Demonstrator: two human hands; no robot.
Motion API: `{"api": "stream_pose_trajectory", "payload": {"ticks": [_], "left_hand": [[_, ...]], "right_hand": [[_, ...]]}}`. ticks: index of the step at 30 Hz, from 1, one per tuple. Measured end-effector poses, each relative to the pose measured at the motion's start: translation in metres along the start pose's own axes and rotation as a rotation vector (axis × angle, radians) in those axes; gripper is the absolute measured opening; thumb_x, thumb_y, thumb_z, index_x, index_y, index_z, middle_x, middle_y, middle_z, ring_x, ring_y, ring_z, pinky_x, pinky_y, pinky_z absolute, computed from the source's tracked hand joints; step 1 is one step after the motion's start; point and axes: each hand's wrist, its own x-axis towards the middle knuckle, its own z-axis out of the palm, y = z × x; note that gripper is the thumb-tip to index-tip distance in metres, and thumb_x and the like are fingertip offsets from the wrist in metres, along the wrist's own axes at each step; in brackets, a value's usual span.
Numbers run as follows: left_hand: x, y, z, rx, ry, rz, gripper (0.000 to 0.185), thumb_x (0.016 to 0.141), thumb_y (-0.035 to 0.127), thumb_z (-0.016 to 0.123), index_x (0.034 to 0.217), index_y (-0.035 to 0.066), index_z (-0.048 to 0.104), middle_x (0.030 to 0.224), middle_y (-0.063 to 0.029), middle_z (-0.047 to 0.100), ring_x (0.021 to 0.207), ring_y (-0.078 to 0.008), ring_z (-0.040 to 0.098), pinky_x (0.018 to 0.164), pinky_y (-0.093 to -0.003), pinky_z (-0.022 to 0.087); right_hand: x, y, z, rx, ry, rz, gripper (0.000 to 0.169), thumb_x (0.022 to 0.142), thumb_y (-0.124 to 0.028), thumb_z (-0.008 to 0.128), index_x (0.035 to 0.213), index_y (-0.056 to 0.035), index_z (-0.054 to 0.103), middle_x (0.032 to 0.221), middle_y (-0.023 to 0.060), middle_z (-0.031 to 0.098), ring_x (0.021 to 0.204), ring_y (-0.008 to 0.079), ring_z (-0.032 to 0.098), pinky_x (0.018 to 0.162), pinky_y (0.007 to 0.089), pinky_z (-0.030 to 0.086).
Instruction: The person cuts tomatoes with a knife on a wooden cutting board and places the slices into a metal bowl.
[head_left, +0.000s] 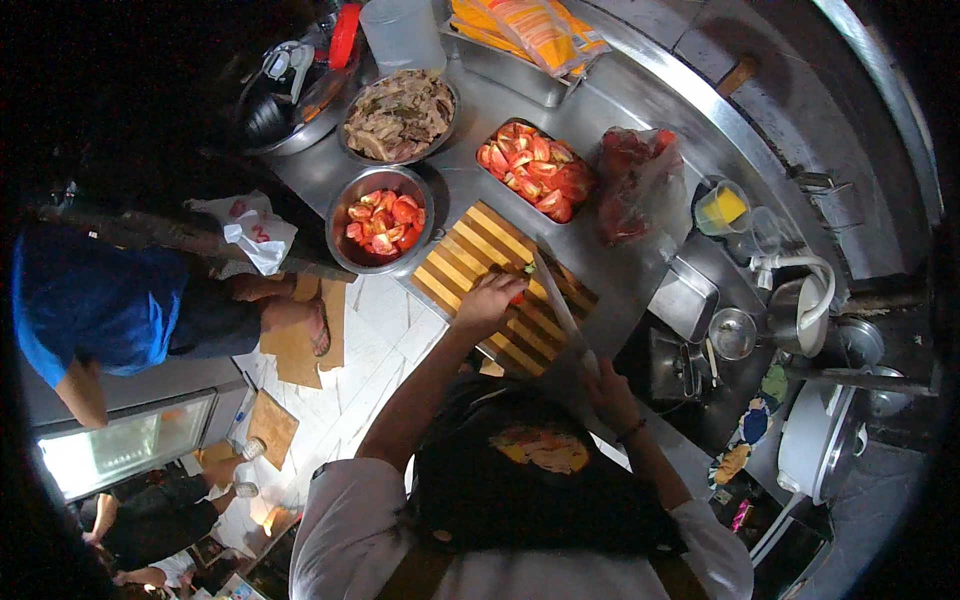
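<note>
My left hand (491, 300) presses a piece of tomato (517, 298), mostly hidden by the fingers, onto a striped wooden cutting board (469, 251). My right hand (611, 390) grips the handle of a large kitchen knife (553, 291), its blade slanting over the board just right of my left hand. A small green bit (529, 268) lies by the blade. Beyond the board, a rectangular metal tray (571, 217) holds cut tomatoes. Left of the board stands a round steel bowl (341, 251) with more cut tomatoes. A clear plastic bag (651, 187) of tomatoes sits beside the tray.
A bowl of sliced meat (401, 116), a plastic container (403, 34) and a metal pan with orange packets (510, 71) stand at the back. Metal pans (684, 296) and a white faucet (814, 266) are at the right. Other people stand at the left, one in a blue shirt (97, 300).
</note>
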Motion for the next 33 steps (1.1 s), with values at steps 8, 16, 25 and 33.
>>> {"api": "stream_pose_trajectory", "payload": {"ticks": [8, 16, 25, 33], "left_hand": [[-0.002, -0.019, 0.0, -0.605, 0.291, -0.361, 0.035, 0.075, 0.014, 0.072, 0.107, 0.008, 0.06, 0.094, -0.0069, 0.061, 0.086, -0.0173, 0.059, 0.076, -0.0289, 0.048], [0.001, -0.066, -0.119, 0.115, 0.688, -0.441, 0.034, 0.068, 0.008, 0.07, 0.101, 0.005, 0.063, 0.098, -0.0154, 0.062, 0.09, -0.0315, 0.059, 0.081, -0.0395, 0.046], [0.158, 0.011, -0.062, 0.221, 0.264, 0.042, 0.053, 0.068, 0.009, 0.065, 0.119, 0.005, 0.051, 0.122, -0.0144, 0.049, 0.115, -0.0298, 0.047, 0.093, -0.0394, 0.041], [0.229, 0.02, -0.036, 0.644, -0.138, 0.121, 0.081, 0.064, 0.034, 0.076, 0.132, 0.007, 0.04, 0.134, -0.0138, 0.041, 0.121, -0.0274, 0.042, 0.097, -0.0403, 0.037]], "right_hand": [[0.001, -0.014, 0.001, 0.043, -0.048, 0.149, 0.049, 0.09, -0.039, 0.049, 0.12, -0.0007, 0.041, 0.103, 0.0295, 0.057, 0.097, 0.0462, 0.055, 0.077, 0.0514, 0.044], [0.004, -0.011, 0.011, 0.052, 0.048, 0.083, 0.037, 0.087, -0.027, 0.054, 0.116, -0.005, 0.044, 0.086, 0.0277, 0.061, 0.083, 0.0467, 0.057, 0.064, 0.0521, 0.047], [0.01, 0.04, 0.023, -0.336, 0.06, -0.189, 0.044, 0.09, -0.026, 0.05, 0.126, -0.004, 0.038, 0.097, 0.0285, 0.055, 0.061, 0.04, 0.059, 0.048, 0.0485, 0.045], [-0.006, 0.019, 0.01, -0.064, 0.204, 0.184, 0.037, 0.087, -0.03, 0.053, 0.111, -0.0045, 0.042, 0.086, 0.0289, 0.057, 0.078, 0.0469, 0.055, 0.058, 0.052, 0.045]]}}
